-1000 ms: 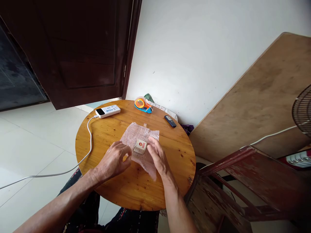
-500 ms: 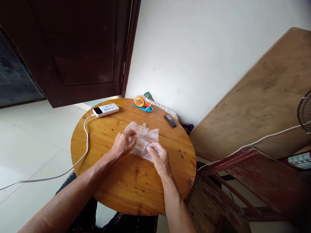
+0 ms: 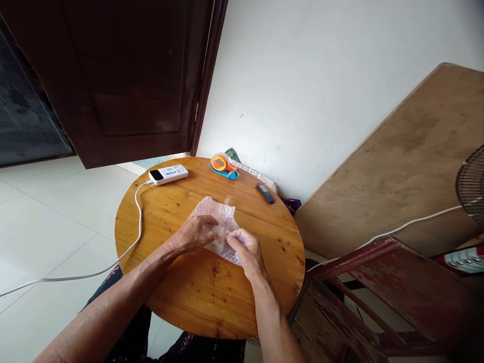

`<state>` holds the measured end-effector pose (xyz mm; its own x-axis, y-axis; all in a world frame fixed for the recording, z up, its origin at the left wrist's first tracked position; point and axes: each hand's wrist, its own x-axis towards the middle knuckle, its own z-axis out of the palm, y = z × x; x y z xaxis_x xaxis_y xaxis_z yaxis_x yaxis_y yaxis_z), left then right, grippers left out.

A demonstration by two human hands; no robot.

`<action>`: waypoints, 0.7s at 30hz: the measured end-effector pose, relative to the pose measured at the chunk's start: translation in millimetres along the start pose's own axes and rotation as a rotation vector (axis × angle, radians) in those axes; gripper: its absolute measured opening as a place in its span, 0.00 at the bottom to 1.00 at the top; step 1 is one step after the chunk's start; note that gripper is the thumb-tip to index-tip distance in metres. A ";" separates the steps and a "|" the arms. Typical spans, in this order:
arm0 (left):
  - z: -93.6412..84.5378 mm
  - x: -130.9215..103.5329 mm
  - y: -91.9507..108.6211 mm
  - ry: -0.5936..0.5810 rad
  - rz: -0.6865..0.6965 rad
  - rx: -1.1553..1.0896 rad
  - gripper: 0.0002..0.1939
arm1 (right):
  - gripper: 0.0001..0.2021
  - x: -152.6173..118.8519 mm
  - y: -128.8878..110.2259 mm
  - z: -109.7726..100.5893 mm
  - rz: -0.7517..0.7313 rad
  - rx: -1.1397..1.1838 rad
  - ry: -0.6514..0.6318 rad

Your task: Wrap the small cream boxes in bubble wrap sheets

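A sheet of clear, pinkish bubble wrap (image 3: 216, 206) lies on the round wooden table, its right side folded over toward the middle. Within the wrap, between my hands, is a small pale flat piece (image 3: 218, 244), mostly covered, whose kind I cannot make out. My right hand (image 3: 246, 248) grips the folded right edge between thumb and fingers. Over the left part of the wrap is my left hand (image 3: 198, 231), thumb and fingers apart with nothing held between them. A short strip of clear tape (image 3: 227, 200) sticks out at the wrap's far edge.
On the round table (image 3: 181, 297) are a white device (image 3: 168, 174) with a cable (image 3: 140, 217), an orange and blue tape dispenser (image 3: 224, 165), and a blurred dark object (image 3: 265, 193). A wooden chair (image 3: 363, 282) stands at the right. The wall (image 3: 295, 91) rises behind.
My left thumb and fingers have spread apart. The right side of the bubble wrap is folded further inward, with my right hand still on it. The view has shifted slightly.
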<state>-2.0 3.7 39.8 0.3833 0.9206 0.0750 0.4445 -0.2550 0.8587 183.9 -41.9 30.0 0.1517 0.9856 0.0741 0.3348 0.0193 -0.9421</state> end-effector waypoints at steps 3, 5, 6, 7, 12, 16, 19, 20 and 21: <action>0.0 -2.2 0.0 0.001 -0.007 0.003 0.19 | 0.12 0.3 1.3 -1.1 0.008 0.015 -0.025; 1.2 -1.5 0.3 0.014 -0.019 0.019 0.15 | 0.12 1.0 3.0 -1.5 0.019 0.018 -0.024; 2.0 -0.8 0.5 0.021 -0.024 0.027 0.13 | 0.13 1.3 4.0 -1.7 0.028 0.021 -0.021; 2.8 0.1 0.5 0.028 -0.028 0.034 0.10 | 0.13 1.7 5.0 -1.9 0.036 0.024 -0.016; 4.5 3.8 -1.1 0.057 -0.036 0.023 0.05 | 0.13 3.5 9.1 -2.5 0.015 -0.048 0.021; 2.8 6.1 -1.4 0.033 -0.040 0.007 0.02 | 0.10 5.3 12.7 -3.3 -0.036 -0.208 0.079; 0.8 9.5 -1.5 0.011 -0.049 -0.013 0.03 | 0.10 5.3 13.1 -5.1 -0.121 -0.338 0.132; 0.3 10.9 -1.8 0.002 -0.050 -0.020 0.04 | 0.10 4.5 11.2 -5.9 -0.184 -0.387 0.162; 0.1 12.3 -2.2 -0.005 -0.051 -0.025 0.04 | 0.10 3.1 8.0 -6.7 -0.272 -0.438 0.202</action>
<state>1.8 15.6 38.8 0.3645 0.9308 0.0284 0.4434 -0.2003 0.8736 193.3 -39.8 24.9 0.1670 0.9022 0.3976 0.7358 0.1544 -0.6594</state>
